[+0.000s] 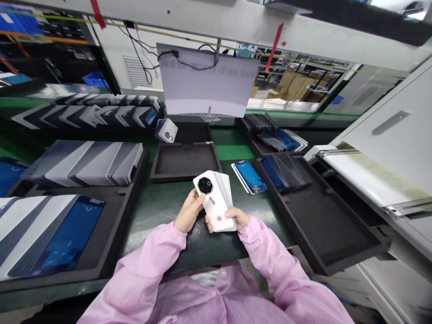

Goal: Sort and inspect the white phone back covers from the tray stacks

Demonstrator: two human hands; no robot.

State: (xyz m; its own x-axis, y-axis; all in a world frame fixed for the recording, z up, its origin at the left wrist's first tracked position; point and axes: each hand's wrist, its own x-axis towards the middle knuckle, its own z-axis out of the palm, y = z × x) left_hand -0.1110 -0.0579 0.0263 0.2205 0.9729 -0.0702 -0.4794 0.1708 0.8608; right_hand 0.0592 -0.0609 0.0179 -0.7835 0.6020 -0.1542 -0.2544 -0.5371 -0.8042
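Through the head camera I see a fanned stack of white phone back covers held over the dark green desk. The left hand pinches the stack's left edge, thumb on top; the right hand clasps its lower right part. Beyond the stack sits a shallow black tray; blue-faced phone panels lie to the stack's right.

hands: both gripping fanned white phone backs | blue-faced stack: on bench, near | black tray: at right
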